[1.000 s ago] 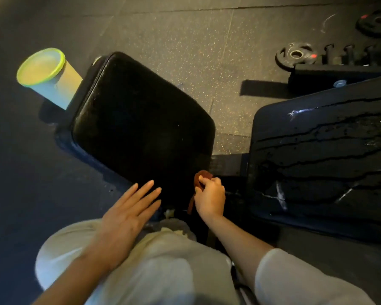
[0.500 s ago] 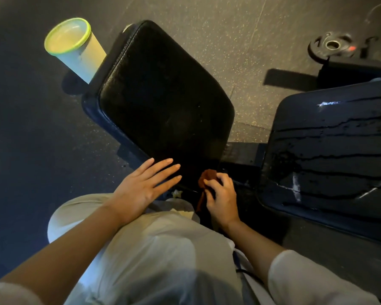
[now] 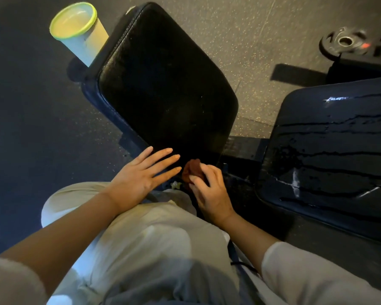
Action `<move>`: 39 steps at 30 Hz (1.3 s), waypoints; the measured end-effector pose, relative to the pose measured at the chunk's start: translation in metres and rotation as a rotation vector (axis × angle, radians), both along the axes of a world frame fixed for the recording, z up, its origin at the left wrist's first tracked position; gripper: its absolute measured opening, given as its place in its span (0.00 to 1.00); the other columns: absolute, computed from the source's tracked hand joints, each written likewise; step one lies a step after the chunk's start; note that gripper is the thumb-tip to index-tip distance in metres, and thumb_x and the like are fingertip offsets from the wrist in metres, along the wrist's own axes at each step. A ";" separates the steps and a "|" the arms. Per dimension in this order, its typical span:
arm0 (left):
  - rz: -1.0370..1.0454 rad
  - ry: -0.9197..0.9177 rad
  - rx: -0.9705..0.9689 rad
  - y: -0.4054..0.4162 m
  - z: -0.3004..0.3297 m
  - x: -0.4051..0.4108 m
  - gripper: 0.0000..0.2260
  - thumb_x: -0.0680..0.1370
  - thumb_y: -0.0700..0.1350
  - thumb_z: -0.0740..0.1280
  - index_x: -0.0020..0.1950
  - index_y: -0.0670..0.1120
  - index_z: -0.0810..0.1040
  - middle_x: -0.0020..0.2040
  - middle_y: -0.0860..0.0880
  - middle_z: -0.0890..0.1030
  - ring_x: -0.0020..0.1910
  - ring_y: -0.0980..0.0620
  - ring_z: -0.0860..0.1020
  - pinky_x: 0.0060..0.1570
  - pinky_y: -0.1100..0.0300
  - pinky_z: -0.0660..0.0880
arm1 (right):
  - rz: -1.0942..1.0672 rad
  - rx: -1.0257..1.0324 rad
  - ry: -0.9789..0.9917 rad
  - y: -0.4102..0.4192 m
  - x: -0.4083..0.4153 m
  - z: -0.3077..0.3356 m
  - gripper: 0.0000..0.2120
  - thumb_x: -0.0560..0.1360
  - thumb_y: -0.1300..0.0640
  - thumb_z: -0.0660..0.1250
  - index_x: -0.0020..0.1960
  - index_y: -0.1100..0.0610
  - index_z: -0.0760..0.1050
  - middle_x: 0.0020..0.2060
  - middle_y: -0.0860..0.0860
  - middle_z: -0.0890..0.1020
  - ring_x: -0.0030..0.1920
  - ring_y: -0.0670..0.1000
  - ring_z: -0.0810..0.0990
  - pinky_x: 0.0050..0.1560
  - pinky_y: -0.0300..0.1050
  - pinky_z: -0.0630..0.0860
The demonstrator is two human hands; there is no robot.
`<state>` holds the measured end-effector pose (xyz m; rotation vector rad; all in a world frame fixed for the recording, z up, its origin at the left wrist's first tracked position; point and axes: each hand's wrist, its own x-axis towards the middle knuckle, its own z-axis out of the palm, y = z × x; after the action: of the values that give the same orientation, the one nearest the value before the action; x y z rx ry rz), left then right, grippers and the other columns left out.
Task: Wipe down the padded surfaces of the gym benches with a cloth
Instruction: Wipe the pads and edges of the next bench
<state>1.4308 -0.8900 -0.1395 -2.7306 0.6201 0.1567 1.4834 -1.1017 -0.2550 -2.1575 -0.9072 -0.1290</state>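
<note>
I see a dark speckled gym floor (image 3: pixel 240 29) filling the top and left of the view. On it, largest item: black bench seat pad (image 3: pixel 163 84), running diagonally from upper left down toward my hands. To the right, a 2nd black bench pad (image 3: pixel 334 155), glossy w/ wet streaks across it, separate from the 1st; a dark frame bar (image 3: pixel 244 148) sits between them. Pale trousers (image 3: pixel 145 249) fill the bottom centre. Upper left, a pale bucket w/ lime-green rim (image 3: pixel 75 27) stands just beside the seat pad's far corner. Top right, a weight plate (image 3: pixel 345 42) lies on the floor. My left hand (image 3: pixel 141 179) is flat, fingers straight and spread, tips over the near edge of the seat pad, holding nothing. My right hand (image 3: pixel 209 192) has fingers and thumb curled round a bunched brown cloth (image 3: pixel 193 170), right at the pad's near end, just beside the left fingertips.
</note>
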 end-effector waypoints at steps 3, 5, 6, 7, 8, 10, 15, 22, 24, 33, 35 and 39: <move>-0.006 -0.007 0.014 0.000 -0.002 -0.001 0.44 0.64 0.40 0.78 0.76 0.48 0.62 0.77 0.44 0.60 0.77 0.43 0.48 0.75 0.46 0.37 | 0.034 -0.095 0.051 -0.005 0.006 -0.019 0.09 0.72 0.63 0.69 0.51 0.63 0.79 0.60 0.63 0.76 0.57 0.64 0.72 0.54 0.53 0.77; -0.012 -0.032 0.012 0.000 -0.004 -0.001 0.44 0.64 0.39 0.78 0.76 0.47 0.62 0.77 0.44 0.60 0.77 0.42 0.49 0.75 0.46 0.37 | -0.038 -0.132 0.179 -0.018 0.008 -0.028 0.11 0.67 0.69 0.72 0.48 0.63 0.78 0.57 0.62 0.76 0.54 0.65 0.74 0.50 0.59 0.79; -0.012 -0.047 0.011 -0.001 -0.006 -0.002 0.44 0.63 0.39 0.78 0.76 0.47 0.62 0.77 0.44 0.60 0.77 0.42 0.49 0.75 0.45 0.37 | -0.090 -0.126 0.224 -0.022 0.008 -0.029 0.11 0.66 0.71 0.72 0.47 0.63 0.78 0.55 0.62 0.77 0.52 0.65 0.75 0.49 0.60 0.79; -0.010 -0.060 0.012 -0.002 -0.007 -0.003 0.45 0.63 0.39 0.78 0.76 0.47 0.61 0.77 0.44 0.59 0.77 0.42 0.49 0.75 0.45 0.37 | -0.129 -0.106 0.239 -0.023 0.008 -0.027 0.11 0.67 0.72 0.71 0.47 0.63 0.78 0.54 0.62 0.77 0.51 0.64 0.75 0.48 0.59 0.79; -0.009 -0.070 0.015 -0.002 -0.008 -0.004 0.45 0.63 0.39 0.78 0.76 0.46 0.60 0.78 0.44 0.57 0.78 0.42 0.48 0.75 0.45 0.37 | -0.147 -0.064 0.228 -0.022 0.008 -0.023 0.10 0.68 0.71 0.70 0.48 0.63 0.78 0.54 0.62 0.76 0.51 0.63 0.75 0.49 0.58 0.79; -0.009 -0.079 0.038 -0.004 -0.011 -0.004 0.45 0.64 0.40 0.77 0.77 0.46 0.57 0.79 0.44 0.52 0.78 0.44 0.44 0.75 0.45 0.35 | -0.112 0.019 0.141 -0.012 0.005 -0.016 0.06 0.74 0.66 0.66 0.50 0.63 0.78 0.55 0.63 0.76 0.54 0.60 0.73 0.54 0.51 0.75; -0.013 -0.090 0.081 -0.005 -0.018 -0.004 0.45 0.65 0.40 0.77 0.77 0.46 0.56 0.79 0.44 0.48 0.78 0.45 0.41 0.74 0.42 0.35 | -0.033 -0.045 0.119 -0.007 0.003 -0.027 0.04 0.71 0.69 0.68 0.45 0.64 0.76 0.56 0.63 0.77 0.53 0.64 0.73 0.51 0.54 0.77; -0.016 -0.124 0.105 -0.006 -0.023 -0.007 0.44 0.67 0.42 0.76 0.77 0.45 0.55 0.79 0.42 0.44 0.78 0.45 0.41 0.73 0.40 0.35 | -0.072 0.006 0.109 -0.007 0.000 -0.022 0.06 0.72 0.66 0.64 0.47 0.64 0.78 0.54 0.64 0.76 0.52 0.62 0.72 0.52 0.52 0.73; -0.019 -0.129 0.116 -0.007 -0.025 -0.007 0.44 0.68 0.43 0.76 0.77 0.45 0.54 0.79 0.42 0.39 0.78 0.45 0.41 0.73 0.40 0.35 | -0.028 0.013 0.080 -0.001 -0.004 -0.020 0.04 0.72 0.67 0.65 0.47 0.64 0.77 0.56 0.64 0.76 0.53 0.61 0.71 0.54 0.50 0.71; -0.040 -0.161 0.119 -0.013 -0.025 -0.003 0.42 0.68 0.43 0.75 0.76 0.43 0.56 0.79 0.43 0.48 0.78 0.45 0.40 0.74 0.42 0.35 | -0.255 0.118 0.285 -0.027 -0.004 -0.028 0.10 0.73 0.63 0.69 0.54 0.61 0.80 0.57 0.64 0.74 0.58 0.61 0.72 0.59 0.55 0.73; -0.042 -0.152 0.116 -0.014 -0.025 -0.002 0.42 0.68 0.44 0.76 0.76 0.43 0.57 0.78 0.43 0.49 0.78 0.45 0.40 0.74 0.42 0.36 | -0.159 0.214 0.215 -0.014 -0.006 -0.008 0.17 0.78 0.55 0.63 0.65 0.58 0.75 0.62 0.63 0.72 0.63 0.56 0.69 0.65 0.44 0.66; -0.041 -0.135 0.116 -0.015 -0.025 0.000 0.41 0.67 0.45 0.76 0.76 0.43 0.60 0.77 0.41 0.54 0.78 0.45 0.40 0.74 0.42 0.36 | -0.053 0.210 0.279 0.004 0.000 -0.006 0.21 0.76 0.58 0.65 0.68 0.60 0.71 0.65 0.60 0.73 0.64 0.55 0.70 0.68 0.34 0.59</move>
<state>1.4308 -0.9048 -0.1647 -2.5897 0.6081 -0.0021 1.4832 -1.0973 -0.2611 -1.9451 -0.6467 0.0488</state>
